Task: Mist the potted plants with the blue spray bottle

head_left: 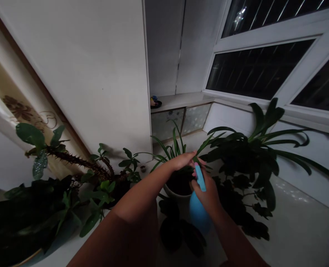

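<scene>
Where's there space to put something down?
The pale floor at lower right looks bare, between dark leaves and the white wall. The ledge also has room, right of the small colourful object.

It's crowded around the left hand, right hand, blue spray bottle and plant pot, and by the thorny plant.

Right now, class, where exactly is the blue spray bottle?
In the head view, the blue spray bottle is low and right of centre, gripped by the right hand, beside the pale pot's right edge.
</scene>
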Tool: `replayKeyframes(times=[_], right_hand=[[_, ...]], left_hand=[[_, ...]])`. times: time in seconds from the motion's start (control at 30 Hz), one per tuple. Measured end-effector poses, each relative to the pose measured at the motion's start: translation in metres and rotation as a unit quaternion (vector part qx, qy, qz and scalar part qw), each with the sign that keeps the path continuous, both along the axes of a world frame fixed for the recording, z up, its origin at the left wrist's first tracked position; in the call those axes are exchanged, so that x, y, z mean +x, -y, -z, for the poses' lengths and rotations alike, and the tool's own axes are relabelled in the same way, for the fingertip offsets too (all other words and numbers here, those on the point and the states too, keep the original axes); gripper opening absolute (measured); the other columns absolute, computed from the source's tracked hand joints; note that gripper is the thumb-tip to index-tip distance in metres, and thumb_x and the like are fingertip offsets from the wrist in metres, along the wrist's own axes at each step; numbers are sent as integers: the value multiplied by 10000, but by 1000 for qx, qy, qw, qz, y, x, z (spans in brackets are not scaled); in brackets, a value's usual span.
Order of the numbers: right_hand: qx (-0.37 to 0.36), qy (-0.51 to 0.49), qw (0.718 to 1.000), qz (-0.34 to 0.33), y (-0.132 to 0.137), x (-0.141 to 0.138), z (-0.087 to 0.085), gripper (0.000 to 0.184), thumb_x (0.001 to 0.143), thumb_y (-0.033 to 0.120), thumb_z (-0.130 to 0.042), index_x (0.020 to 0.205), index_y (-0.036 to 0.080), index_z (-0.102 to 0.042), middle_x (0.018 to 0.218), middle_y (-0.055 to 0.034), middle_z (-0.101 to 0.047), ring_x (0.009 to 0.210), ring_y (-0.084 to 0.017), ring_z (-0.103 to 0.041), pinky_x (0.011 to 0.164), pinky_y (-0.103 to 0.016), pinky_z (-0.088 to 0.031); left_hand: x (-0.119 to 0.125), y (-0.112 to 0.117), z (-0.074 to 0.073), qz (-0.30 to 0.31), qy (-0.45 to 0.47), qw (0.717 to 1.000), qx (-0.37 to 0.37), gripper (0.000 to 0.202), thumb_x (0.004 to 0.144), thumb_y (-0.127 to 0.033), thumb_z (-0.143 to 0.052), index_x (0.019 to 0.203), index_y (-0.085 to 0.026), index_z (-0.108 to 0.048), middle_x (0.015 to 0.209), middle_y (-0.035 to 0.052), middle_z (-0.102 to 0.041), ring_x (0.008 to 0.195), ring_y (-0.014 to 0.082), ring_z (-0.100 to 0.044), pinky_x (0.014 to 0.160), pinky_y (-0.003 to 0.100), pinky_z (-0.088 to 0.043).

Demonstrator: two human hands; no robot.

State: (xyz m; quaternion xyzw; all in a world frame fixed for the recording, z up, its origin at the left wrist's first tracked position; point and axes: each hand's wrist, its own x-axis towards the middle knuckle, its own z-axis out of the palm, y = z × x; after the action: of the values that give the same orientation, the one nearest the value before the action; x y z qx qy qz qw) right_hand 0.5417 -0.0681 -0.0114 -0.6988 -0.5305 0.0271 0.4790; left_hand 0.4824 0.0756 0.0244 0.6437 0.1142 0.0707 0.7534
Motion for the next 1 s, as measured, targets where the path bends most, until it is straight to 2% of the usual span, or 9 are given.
replayKeyframes(times=[0.13, 0.27, 0.37, 0.47, 0.6, 0.7, 0.83, 0.9, 1.0], right_hand=[[3, -2, 1000, -11, 3, -4, -4, 428, 727, 297, -488, 1125, 174, -585, 908, -89, -677, 860, -261, -648, 789, -415, -519], [-18, -44, 999, -25, 7, -5, 1, 464, 745, 337, -480, 1171, 170, -556, 996, -102, -684, 929, -259, -652, 829, -406, -510], [-35, -60, 996, -53, 6, -6, 9, 409, 745, 358, -487, 1096, 171, -580, 992, -109, -685, 920, -258, -655, 807, -392, -516], [-37, -55, 997, -48, 5, -6, 13, 326, 739, 363, -498, 990, 182, -600, 928, -101, -688, 874, -255, -658, 797, -394, -514], [-38, -49, 998, -32, 8, -4, 16, 311, 725, 357, -517, 973, 188, -599, 876, -86, -692, 832, -252, -662, 781, -395, -516], [-51, -47, 997, -35, 12, -6, 20, 379, 732, 362, -508, 1055, 179, -585, 974, -109, -696, 916, -270, -662, 828, -415, -511], [-55, -35, 997, -36, 17, -9, 21, 500, 761, 386, -487, 1206, 162, -531, 1145, -145, -653, 1057, -287, -624, 897, -423, -495], [-56, -36, 997, -36, 17, -11, 21, 505, 766, 381, -484, 1221, 164, -522, 1133, -138, -658, 1046, -278, -630, 888, -406, -502], [-56, -40, 996, -53, 16, -12, 19, 417, 763, 348, -488, 1135, 176, -562, 1042, -107, -684, 969, -253, -654, 853, -378, -515]], left_hand=[[-1, -7, 4, 0, -5, 1000, -29, 660, 990, -415, -168, 882, -92, -733, 718, 81, -701, 663, 119, -606, 770, 239, -449], [-3, -19, 9, -7, -24, 998, -63, 682, 987, -432, -149, 897, -71, -721, 692, 89, -693, 693, 150, -624, 806, 283, -441], [-9, -26, 8, -6, -9, 998, -60, 694, 993, -397, -115, 864, -79, -718, 791, 112, -720, 808, 162, -639, 888, 294, -415], [-16, -30, 4, -2, -16, 998, -53, 730, 989, -397, -66, 920, -67, -713, 850, 137, -726, 811, 175, -638, 938, 339, -396], [-25, -33, -2, -16, -7, 999, -45, 732, 992, -405, -74, 895, -79, -722, 849, 131, -728, 825, 175, -647, 911, 321, -407], [-31, -33, -6, -23, -10, 999, -34, 713, 993, -413, -103, 871, -98, -731, 828, 116, -731, 818, 167, -649, 875, 295, -421], [-35, -32, -8, -32, -19, 999, -20, 720, 988, -419, -93, 946, -83, -728, 832, 130, -734, 787, 177, -655, 883, 317, -435], [-35, -32, -7, -36, -26, 999, -12, 725, 985, -414, -76, 1008, -72, -715, 822, 138, -733, 762, 184, -658, 876, 331, -440], [-36, -33, -6, -36, -18, 999, -7, 711, 984, -419, -87, 1032, -80, -711, 808, 133, -734, 751, 187, -659, 872, 331, -443]])
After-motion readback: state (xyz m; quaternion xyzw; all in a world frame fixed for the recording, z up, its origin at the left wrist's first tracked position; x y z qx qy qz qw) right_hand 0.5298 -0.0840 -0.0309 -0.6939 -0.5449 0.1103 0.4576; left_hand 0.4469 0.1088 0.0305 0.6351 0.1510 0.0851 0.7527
